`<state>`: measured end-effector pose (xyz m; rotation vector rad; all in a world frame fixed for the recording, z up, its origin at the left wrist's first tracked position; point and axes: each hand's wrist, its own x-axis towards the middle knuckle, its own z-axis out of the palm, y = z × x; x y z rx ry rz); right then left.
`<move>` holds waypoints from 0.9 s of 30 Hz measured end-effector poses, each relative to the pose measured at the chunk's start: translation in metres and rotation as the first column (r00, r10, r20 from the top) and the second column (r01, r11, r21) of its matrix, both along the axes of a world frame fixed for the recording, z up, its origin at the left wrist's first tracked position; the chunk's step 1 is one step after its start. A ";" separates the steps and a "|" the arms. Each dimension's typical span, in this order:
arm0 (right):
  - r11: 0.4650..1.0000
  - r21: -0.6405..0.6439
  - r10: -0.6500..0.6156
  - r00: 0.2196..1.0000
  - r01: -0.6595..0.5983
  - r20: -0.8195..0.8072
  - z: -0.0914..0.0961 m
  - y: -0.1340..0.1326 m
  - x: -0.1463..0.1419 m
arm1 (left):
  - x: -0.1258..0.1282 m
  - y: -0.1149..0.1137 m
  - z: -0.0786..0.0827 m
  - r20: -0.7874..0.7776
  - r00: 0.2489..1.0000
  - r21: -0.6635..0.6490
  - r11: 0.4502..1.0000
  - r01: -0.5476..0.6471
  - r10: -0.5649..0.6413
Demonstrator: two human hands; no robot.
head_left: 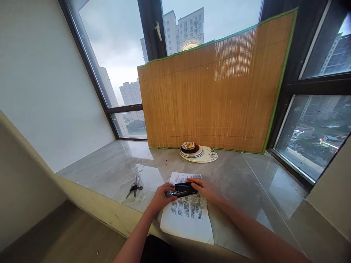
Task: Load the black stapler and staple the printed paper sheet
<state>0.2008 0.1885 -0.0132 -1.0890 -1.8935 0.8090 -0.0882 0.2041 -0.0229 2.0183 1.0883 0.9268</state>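
A black stapler (184, 189) lies crosswise above printed sheets of paper (189, 219) on the grey tiled sill. Its metal part shows toward the left end. My left hand (161, 197) grips that end, thumb in front and fingers behind. At the other end, my right hand (202, 187) has its fingers and thumb closed around the black body. The paper reaches to the sill's front edge, its upper part partly covered by the stapler and hands.
To the left lies a bunch of keys (134, 188). Behind the paper, a stack of round plates or coasters (190, 150) rests on an oval white board (210, 155). A bamboo mat (208, 98) leans against the windows. The sill (236, 175) drops off at its front edge.
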 end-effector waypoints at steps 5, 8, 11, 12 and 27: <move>0.991 0.121 -0.070 0.995 0.060 0.077 -0.008 -0.014 -0.010 | 0.001 -0.004 0.002 0.297 0.953 -0.120 0.993 -0.019 0.054; 0.888 0.458 -0.106 0.987 0.040 0.119 -0.015 -0.019 -0.013 | 0.008 -0.004 -0.002 0.531 0.827 -0.248 0.967 -0.055 0.183; 0.544 0.837 -0.224 0.952 -0.055 0.208 -0.017 -0.025 -0.016 | 0.021 -0.003 -0.009 0.671 0.684 -0.433 0.900 0.045 0.288; 0.463 0.881 -0.263 0.935 -0.096 0.239 -0.016 -0.028 -0.017 | 0.025 -0.004 -0.011 0.693 0.652 -0.484 0.869 0.106 0.307; 0.663 0.740 -0.251 0.965 0.117 0.071 -0.007 -0.036 -0.021 | 0.032 -0.006 -0.012 0.710 0.552 -0.580 0.807 0.109 0.436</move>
